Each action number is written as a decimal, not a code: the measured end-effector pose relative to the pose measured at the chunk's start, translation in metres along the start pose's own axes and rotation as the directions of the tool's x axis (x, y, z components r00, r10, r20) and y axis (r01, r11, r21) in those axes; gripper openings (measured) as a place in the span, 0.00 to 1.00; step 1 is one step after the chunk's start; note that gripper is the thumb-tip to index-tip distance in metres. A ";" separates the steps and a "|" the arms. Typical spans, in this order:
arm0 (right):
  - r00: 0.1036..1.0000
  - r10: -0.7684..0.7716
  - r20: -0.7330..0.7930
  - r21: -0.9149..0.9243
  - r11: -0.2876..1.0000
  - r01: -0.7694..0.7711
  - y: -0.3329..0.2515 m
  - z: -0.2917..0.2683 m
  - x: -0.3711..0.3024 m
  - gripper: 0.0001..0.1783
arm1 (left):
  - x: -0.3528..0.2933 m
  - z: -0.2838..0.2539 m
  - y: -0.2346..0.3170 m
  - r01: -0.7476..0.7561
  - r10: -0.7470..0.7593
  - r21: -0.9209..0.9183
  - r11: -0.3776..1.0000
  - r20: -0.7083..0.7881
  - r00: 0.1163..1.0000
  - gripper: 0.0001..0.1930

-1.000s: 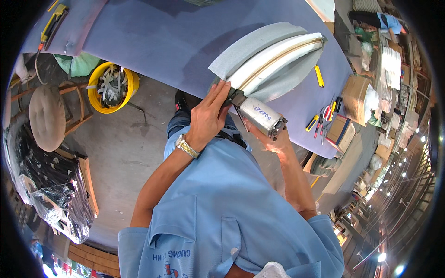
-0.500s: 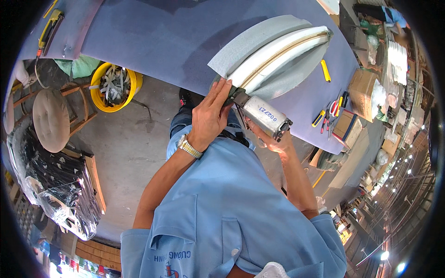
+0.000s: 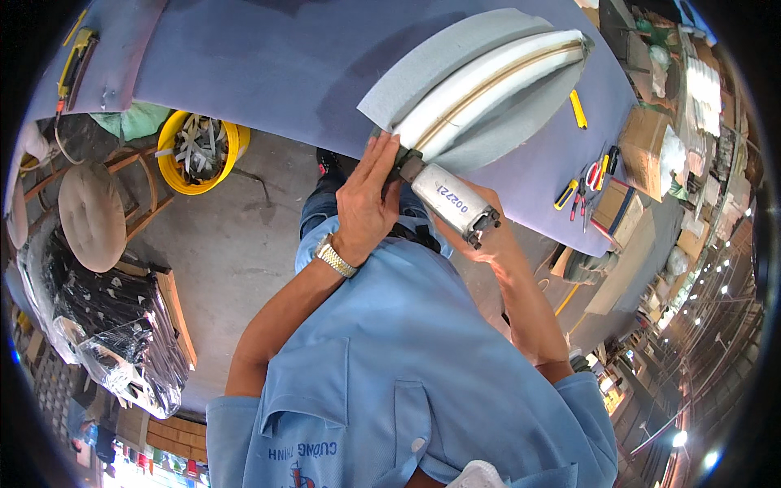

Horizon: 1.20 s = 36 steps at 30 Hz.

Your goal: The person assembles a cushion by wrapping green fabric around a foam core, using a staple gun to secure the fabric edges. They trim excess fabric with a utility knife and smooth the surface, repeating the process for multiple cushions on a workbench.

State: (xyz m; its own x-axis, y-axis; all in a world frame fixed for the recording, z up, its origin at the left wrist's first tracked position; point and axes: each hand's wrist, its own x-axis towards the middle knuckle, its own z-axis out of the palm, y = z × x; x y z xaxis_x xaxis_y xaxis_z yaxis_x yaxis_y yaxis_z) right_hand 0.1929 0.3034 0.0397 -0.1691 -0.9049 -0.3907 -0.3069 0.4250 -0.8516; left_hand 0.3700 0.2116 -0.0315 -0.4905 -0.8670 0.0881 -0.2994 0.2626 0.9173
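Note:
A curved upholstered seat piece (image 3: 455,102) rests at the near edge of the blue-grey table. It has white padding, a tan strip along its middle and grey fabric (image 3: 451,61) flaring out on both sides. My left hand (image 3: 364,199) lies against its near end, fingers stretched out straight, thumb below them. In my right hand (image 3: 488,232) is a silver pneumatic staple gun (image 3: 450,199), gripped by a handle hidden under its body. The gun's dark nose meets the near end of the piece beside my left fingers; the exact contact point is hidden.
A yellow box cutter (image 3: 578,109), scissors (image 3: 594,173) and other hand tools lie on the table (image 3: 244,65) at right, near a cardboard box (image 3: 643,150). On the floor at left are a yellow bucket (image 3: 242,154) of scraps, a round padded stool (image 3: 92,217) and a plastic-wrapped stack (image 3: 122,325).
The staple gun and my right hand have shifted slightly left and down. The view has moved a little; my left hand keeps its place at the piece's near end.

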 end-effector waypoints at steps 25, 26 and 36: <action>0.803 0.028 -0.595 -0.492 0.778 -0.392 0.190 -0.135 -0.028 0.36 | 0.003 0.025 -0.011 0.125 -0.113 0.133 0.983 -0.093 0.989 0.36; 0.784 0.032 -0.619 -0.440 0.813 -0.381 0.208 -0.142 -0.023 0.37 | 0.001 0.030 -0.010 0.147 -0.130 0.144 0.978 -0.123 0.984 0.37; 0.830 -0.111 -0.546 -0.468 0.863 -0.192 0.272 -0.132 -0.018 0.24 | 0.044 -0.046 0.073 -0.005 -0.061 0.386 0.922 0.158 0.986 0.30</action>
State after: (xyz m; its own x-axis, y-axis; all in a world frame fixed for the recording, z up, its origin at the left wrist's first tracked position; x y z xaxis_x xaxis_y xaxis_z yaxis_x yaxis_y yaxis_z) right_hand -0.0115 0.4383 -0.1385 -0.6179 -0.7853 -0.0386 -0.6703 0.5518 -0.4962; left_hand 0.3645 0.1735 0.0577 -0.5946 -0.8034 -0.0307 -0.5900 0.4100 0.6956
